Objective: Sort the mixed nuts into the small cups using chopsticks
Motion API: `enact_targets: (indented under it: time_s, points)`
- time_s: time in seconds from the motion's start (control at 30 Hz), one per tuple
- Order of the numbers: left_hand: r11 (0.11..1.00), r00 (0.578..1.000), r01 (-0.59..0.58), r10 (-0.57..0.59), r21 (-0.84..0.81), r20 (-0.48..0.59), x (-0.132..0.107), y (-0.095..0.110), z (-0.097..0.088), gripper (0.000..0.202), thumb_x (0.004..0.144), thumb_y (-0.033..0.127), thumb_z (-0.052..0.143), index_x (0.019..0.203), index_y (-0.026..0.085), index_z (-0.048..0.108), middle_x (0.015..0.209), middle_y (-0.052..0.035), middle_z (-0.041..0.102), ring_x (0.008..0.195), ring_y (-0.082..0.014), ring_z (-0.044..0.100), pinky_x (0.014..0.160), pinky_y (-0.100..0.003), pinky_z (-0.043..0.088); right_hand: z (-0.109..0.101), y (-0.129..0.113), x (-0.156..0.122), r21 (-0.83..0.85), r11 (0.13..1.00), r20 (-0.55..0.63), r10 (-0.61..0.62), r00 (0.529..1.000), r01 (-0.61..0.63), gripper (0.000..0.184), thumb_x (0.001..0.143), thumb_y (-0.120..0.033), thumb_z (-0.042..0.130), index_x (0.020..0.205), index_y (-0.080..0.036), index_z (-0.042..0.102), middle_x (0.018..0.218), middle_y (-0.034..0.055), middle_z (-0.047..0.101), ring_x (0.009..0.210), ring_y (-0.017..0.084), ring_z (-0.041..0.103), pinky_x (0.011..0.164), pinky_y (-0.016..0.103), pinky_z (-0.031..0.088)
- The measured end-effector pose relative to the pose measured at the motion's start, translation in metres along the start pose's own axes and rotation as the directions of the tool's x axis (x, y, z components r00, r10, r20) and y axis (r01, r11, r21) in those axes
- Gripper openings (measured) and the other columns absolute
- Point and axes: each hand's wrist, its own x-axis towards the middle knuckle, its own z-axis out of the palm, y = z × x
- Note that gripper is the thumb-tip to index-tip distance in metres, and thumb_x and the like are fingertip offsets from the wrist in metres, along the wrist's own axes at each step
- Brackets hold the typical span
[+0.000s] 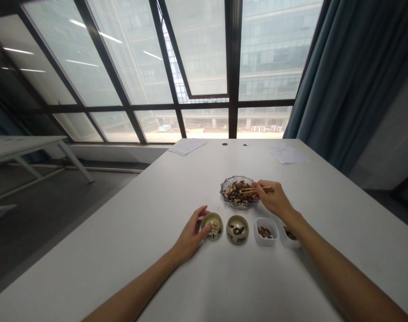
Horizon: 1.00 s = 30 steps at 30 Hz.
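Chopsticks (247, 190) pinched in right hand (274, 199) over glass dish (223, 191), left hand (189, 237) cupping leftmost cup (214, 234)

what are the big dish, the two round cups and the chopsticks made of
The big dish looks like clear patterned glass: the table shows through its rim. The left cup and second cup seem glazed ceramic, tan and glossy with dark markings. The chopsticks in the right hand are pale, matte tan, likely wood or bamboo.

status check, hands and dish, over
Left hand gripping leftmost cup. Right hand holding chopsticks, tips over glass dish. Nothing blocking either hand.
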Motion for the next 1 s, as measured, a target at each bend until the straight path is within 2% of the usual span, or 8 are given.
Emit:
enact_targets:
  time_s: [0.13, 0.3, 0.67, 0.8, 0.9, 1.0]
  points:
    - [1.0, 1.0, -0.012, 0.012, 0.028, -0.015, 0.001, -0.002, 0.001, 0.074, 0.09, 0.05, 0.075, 0.149, 0.023, 0.039, 0.135, -0.0135, 0.057, 0.117, -0.0288, 0.062, 0.106, -0.048, 0.051, 0.002, -0.001, -0.001, -0.048, 0.998, -0.014, -0.03, 0.999, 0.029, 0.052, 0.103, -0.052, 0.054, 0.062, -0.019, 0.061, 0.056, 0.0027, 0.066, 0.054, 0.018, 0.063, 0.054, 0.028, 0.043]
    - [0.998, 1.0, 0.001, 0.0, 0.06, -0.025, 0.001, 0.0, 0.002, 0.084, 0.081, 0.044, 0.084, 0.149, 0.023, 0.039, 0.137, -0.0142, 0.055, 0.118, -0.0296, 0.063, 0.106, -0.048, 0.05, 0.004, -0.001, -0.003, -0.026, 1.0, -0.04, -0.018, 0.999, 0.017, 0.052, 0.103, -0.05, 0.053, 0.063, -0.019, 0.061, 0.056, 0.0028, 0.066, 0.052, 0.019, 0.064, 0.053, 0.028, 0.043]
    - [0.997, 1.0, -0.015, 0.016, 0.079, -0.011, 0.001, -0.005, 0.001, 0.089, 0.077, 0.04, 0.087, 0.15, 0.022, 0.04, 0.14, -0.0156, 0.056, 0.12, -0.0305, 0.063, 0.108, -0.048, 0.049, -0.002, -0.014, -0.003, -0.024, 0.998, -0.07, -0.068, 0.995, 0.066, 0.051, 0.105, -0.047, 0.054, 0.062, -0.019, 0.063, 0.057, 0.0029, 0.067, 0.052, 0.018, 0.063, 0.054, 0.029, 0.044]
    - [0.986, 0.999, -0.041, 0.043, 0.163, -0.01, 0.001, -0.002, 0.001, 0.082, 0.075, 0.036, 0.089, 0.145, 0.021, 0.048, 0.143, -0.0154, 0.056, 0.128, -0.0326, 0.059, 0.113, -0.048, 0.045, -0.012, -0.033, -0.007, -0.017, 0.993, -0.103, -0.115, 0.988, 0.114, 0.05, 0.105, -0.044, 0.056, 0.062, -0.019, 0.063, 0.058, 0.0031, 0.068, 0.052, 0.017, 0.062, 0.055, 0.029, 0.045]
    - [0.98, 0.999, -0.053, 0.051, 0.191, 0.014, 0.002, -0.001, 0.0, 0.079, 0.074, 0.034, 0.089, 0.142, 0.02, 0.052, 0.14, -0.015, 0.06, 0.129, -0.0332, 0.06, 0.114, -0.048, 0.045, -0.019, -0.057, -0.016, 0.011, 0.985, -0.129, -0.171, 0.977, 0.174, 0.046, 0.105, -0.04, 0.056, 0.066, -0.019, 0.065, 0.061, 0.0032, 0.069, 0.054, 0.016, 0.063, 0.057, 0.029, 0.046]
    - [0.978, 0.998, -0.058, 0.052, 0.2, 0.037, 0.003, 0.0, 0.0, 0.078, 0.072, 0.033, 0.091, 0.139, 0.02, 0.054, 0.137, -0.0142, 0.062, 0.128, -0.0331, 0.06, 0.114, -0.048, 0.045, -0.021, -0.086, -0.03, 0.035, 0.959, -0.097, -0.278, 0.956, 0.282, 0.043, 0.106, -0.034, 0.055, 0.068, -0.019, 0.066, 0.064, 0.0032, 0.069, 0.056, 0.016, 0.063, 0.058, 0.029, 0.046]
